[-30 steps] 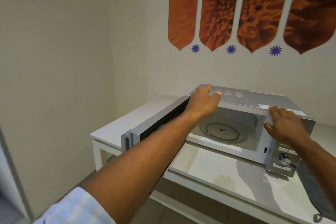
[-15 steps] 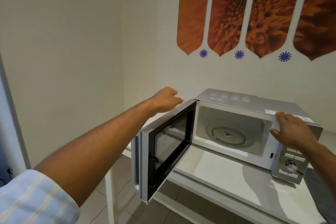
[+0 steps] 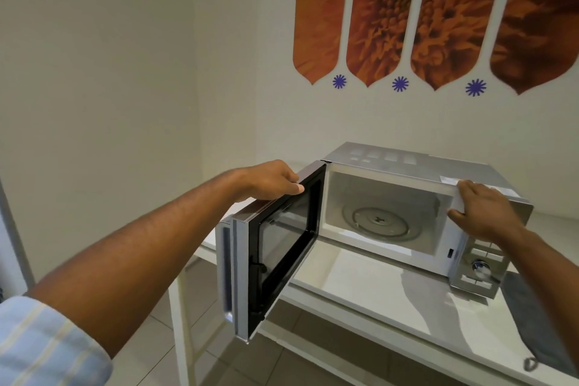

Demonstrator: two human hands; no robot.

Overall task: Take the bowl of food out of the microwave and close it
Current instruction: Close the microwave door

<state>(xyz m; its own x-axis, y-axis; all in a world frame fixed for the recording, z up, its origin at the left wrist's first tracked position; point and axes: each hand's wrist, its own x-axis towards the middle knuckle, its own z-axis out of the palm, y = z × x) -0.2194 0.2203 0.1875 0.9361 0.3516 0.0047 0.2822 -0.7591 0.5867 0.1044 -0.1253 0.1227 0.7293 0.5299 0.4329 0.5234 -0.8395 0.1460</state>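
A silver microwave [image 3: 407, 163] stands on a white table [image 3: 360, 288]. Its door [image 3: 282, 247] hangs open to the left, black inner frame facing me. My left hand [image 3: 269, 180] grips the top edge of the door, thumb on the inner side. My right hand [image 3: 482, 210] holds the microwave's upper front right corner, above the control panel [image 3: 479, 269]. Inside the cavity I see only the glass turntable [image 3: 379, 221]. No bowl is in view.
A grey cloth [image 3: 539, 323] lies on the table at the right, beside the microwave. The table's white leg [image 3: 181, 323] stands below the open door. Walls close in at the left and behind. Tiled floor [image 3: 150, 351] shows under the table.
My left hand has moved from the microwave's top front edge to the top of the open door and taken hold of it. My right hand stays on the right corner.
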